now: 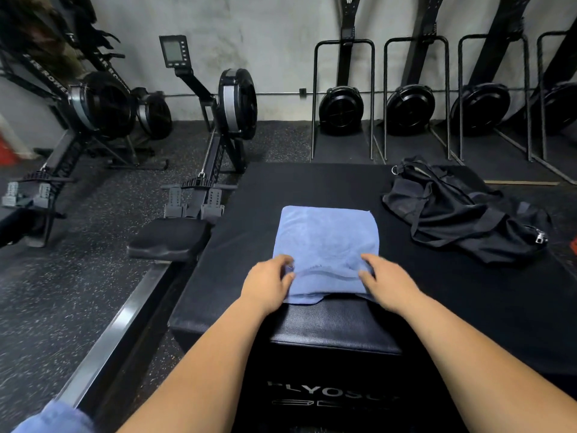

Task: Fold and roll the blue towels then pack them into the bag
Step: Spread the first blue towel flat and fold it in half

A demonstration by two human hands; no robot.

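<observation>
Black speckled rubber makes the floor (93, 276), which runs to a grey wall (274, 42) at the back. Rowing machines (224, 114) stand on the left of the floor, and more black fan-wheel machines (409, 107) line the wall to the right.

A wide black padded surface (312, 185) fills the middle and right of the view. A smaller black box (334, 335) with pale lettering on its front face sits against its near edge, between the person's forearms.

The bag (462, 214), black and slack, lies crumpled on the far right part of the surface, well apart from the towel, with a metal ring at its far end and a zipper pull at its near right end.

The blue towel (326, 235) lies flat in the middle of the surface, folded to a rough rectangle, its near edge just reaching the smaller box. A raised ridge of cloth crosses it between the two hands.

The left hand (268, 284) is at the towel's near left side, its fingers (285, 260) curled over and gripping the cloth at the ridge. The right hand (390, 282) is at the near right side; its thumb and forefinger seem to pinch the other end of the ridge, though the fold partly hides the grip.

A second piece of blue cloth (56, 417), possibly another towel, shows blurred at the bottom left corner.
</observation>
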